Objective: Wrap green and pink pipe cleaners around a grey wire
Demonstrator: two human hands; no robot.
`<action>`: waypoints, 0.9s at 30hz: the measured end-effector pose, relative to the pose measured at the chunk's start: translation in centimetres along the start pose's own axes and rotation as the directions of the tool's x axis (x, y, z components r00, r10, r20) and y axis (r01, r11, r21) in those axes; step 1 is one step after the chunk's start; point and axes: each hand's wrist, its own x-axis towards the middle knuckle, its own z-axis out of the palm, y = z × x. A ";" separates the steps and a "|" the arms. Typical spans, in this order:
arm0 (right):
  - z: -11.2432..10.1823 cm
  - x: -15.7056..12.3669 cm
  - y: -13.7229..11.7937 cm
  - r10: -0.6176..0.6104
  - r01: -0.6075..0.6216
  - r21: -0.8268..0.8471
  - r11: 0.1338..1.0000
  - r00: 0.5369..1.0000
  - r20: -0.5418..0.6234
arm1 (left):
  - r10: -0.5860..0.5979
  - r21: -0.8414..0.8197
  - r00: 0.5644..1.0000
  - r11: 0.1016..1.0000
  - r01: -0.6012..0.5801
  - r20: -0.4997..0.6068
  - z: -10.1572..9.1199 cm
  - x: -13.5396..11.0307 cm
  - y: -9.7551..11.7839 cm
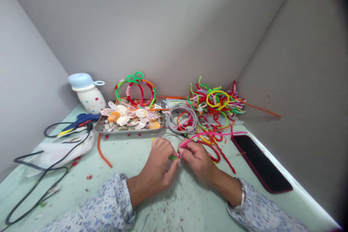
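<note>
Both hands meet over the near middle of the table, fingertips almost touching. My left hand (157,163) is closed in a pinch on a green pipe cleaner (173,157), of which only a short bit shows. A bright pink pipe cleaner (212,135) is pinched between the thumb and fingers of my right hand (197,159); its long free end stretches off to the right. A short pink piece also shows at the green one, between the fingertips. Whether the two are twisted together I cannot tell.
Behind my hands stand a metal tray (130,131) of seashells with pipe-cleaner rings (135,92) on it, a coil of grey wire (181,119) and a heap of coloured pipe cleaners (217,103). A phone (262,163) lies right; a white bottle (88,96), glue gun (78,121) and black cable (51,168) left.
</note>
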 end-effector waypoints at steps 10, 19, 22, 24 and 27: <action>-0.4 0.4 0.1 -0.084 0.071 -0.113 0.991 0.990 -0.116 | -0.089 0.002 0.993 0.996 0.089 -0.076 0.0 0.1 -0.3; -0.4 0.2 0.0 -0.415 0.388 -0.312 0.867 0.910 -0.022 | -0.168 -0.039 0.980 0.986 0.164 -0.107 -0.4 0.2 -0.4; -0.5 0.3 0.1 -0.446 0.420 -0.361 0.832 0.895 0.014 | -0.161 -0.061 0.983 0.986 0.157 -0.082 -0.5 0.1 -0.3; -0.5 0.3 0.2 -0.458 0.430 -0.381 0.818 0.889 0.021 | -0.158 -0.057 0.985 0.986 0.154 -0.072 -0.4 0.1 -0.3; -0.6 0.4 0.3 -0.463 0.437 -0.390 0.810 0.886 0.032 | -0.154 -0.038 0.985 0.988 0.152 -0.072 -0.3 0.1 -0.3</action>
